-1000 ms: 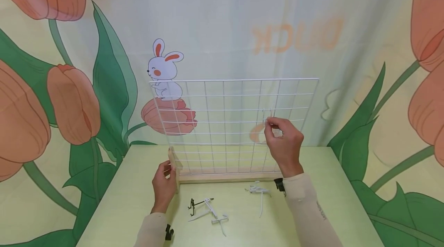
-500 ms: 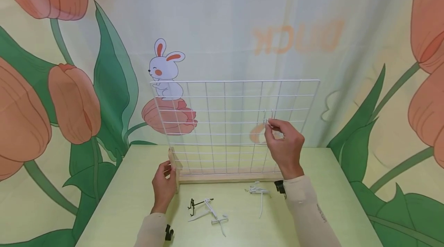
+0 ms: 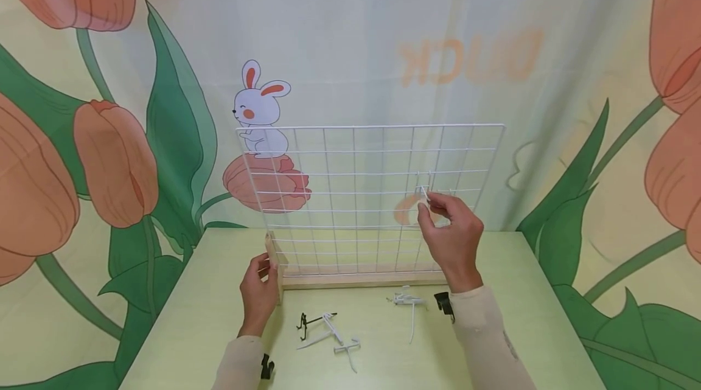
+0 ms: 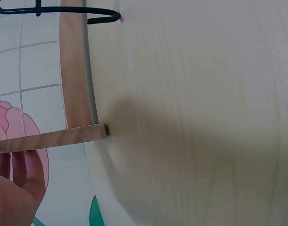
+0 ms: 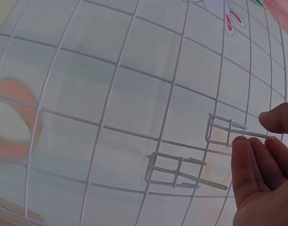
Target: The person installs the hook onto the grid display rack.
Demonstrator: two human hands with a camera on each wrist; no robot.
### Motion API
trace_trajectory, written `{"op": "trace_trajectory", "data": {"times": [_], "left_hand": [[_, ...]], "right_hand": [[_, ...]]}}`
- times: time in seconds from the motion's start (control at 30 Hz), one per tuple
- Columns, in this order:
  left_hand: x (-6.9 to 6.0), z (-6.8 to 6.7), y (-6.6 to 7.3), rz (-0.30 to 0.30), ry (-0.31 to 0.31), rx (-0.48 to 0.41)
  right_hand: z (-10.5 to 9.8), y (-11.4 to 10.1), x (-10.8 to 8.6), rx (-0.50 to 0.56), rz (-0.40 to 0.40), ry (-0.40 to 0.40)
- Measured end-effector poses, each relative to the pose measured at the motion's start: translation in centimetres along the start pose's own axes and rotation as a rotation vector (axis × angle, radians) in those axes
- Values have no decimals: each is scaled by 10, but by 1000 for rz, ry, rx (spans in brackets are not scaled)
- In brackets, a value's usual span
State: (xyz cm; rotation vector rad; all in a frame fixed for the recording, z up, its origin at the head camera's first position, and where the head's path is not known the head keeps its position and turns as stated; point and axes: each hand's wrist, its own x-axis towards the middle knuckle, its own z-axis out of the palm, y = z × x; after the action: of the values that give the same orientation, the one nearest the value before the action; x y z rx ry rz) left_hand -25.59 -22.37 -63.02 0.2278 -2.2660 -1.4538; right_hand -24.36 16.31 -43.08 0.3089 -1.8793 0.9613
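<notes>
A white wire grid panel (image 3: 367, 192) stands upright in a wooden stand (image 3: 350, 282) on the table. My left hand (image 3: 260, 295) grips the stand's left end piece (image 4: 54, 139); its thumb is out of sight in the left wrist view. Beside the panel's right part is my right hand (image 3: 451, 229), its thumb and fingers parted around the prong of a white wire hook (image 5: 221, 129) that sits on the grid. The fingertips are at the prong, and contact is hard to tell. A second white hook (image 5: 165, 169) sits on the grid nearby.
On the table in front of the stand lie a black hook (image 3: 303, 326) and white hooks (image 3: 331, 328), including a smaller one (image 3: 347, 348). More white hook parts (image 3: 408, 300) lie to the right. A printed curtain (image 3: 339, 43) hangs behind the table.
My right thumb and fingers have spread apart from their pinch on the hook, and the hand has shifted slightly right and down. The hook stays at the grid. My left hand keeps its place.
</notes>
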Motion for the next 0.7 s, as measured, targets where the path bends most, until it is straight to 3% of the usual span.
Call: {"op": "trace_trajectory", "data": {"times": [0.3,0.7], "left_hand": [[0,1,1,5,3,6],[-1,1,2,-2,-2,7]], "right_hand": [[-9,-1,-16,33,58,-15],[-22,4,-62,-15,97,-37]]}}
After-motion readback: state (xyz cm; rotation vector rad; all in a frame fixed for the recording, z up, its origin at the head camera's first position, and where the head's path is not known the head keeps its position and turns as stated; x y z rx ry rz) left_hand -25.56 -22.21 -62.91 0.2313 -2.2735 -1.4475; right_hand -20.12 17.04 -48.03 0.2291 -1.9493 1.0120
